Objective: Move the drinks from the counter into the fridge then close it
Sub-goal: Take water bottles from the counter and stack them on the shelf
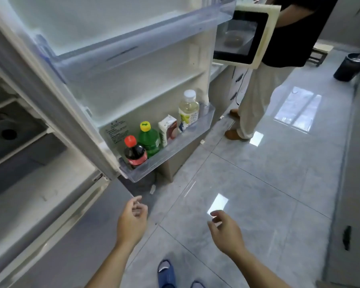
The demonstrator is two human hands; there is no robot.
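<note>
The fridge door (116, 65) stands wide open. Its lowest clear door bin (175, 148) holds four drinks in a row: a dark cola bottle with a red cap (134, 152), a green bottle with a yellow cap (149, 140), a small white carton (168, 129) and a pale bottle with a white cap (188, 111). My left hand (131, 221) hovers below the bin, fingers loosely apart and empty. My right hand (227, 231) hangs over the floor tiles, also empty with fingers apart.
Another person in a black top and light trousers (258, 96) stands beyond the door beside a microwave with its door open (243, 36). A dark bin (351, 66) sits at the far right. Fridge interior shelves (13, 129) lie at left. My blue slippers (166, 275) show below.
</note>
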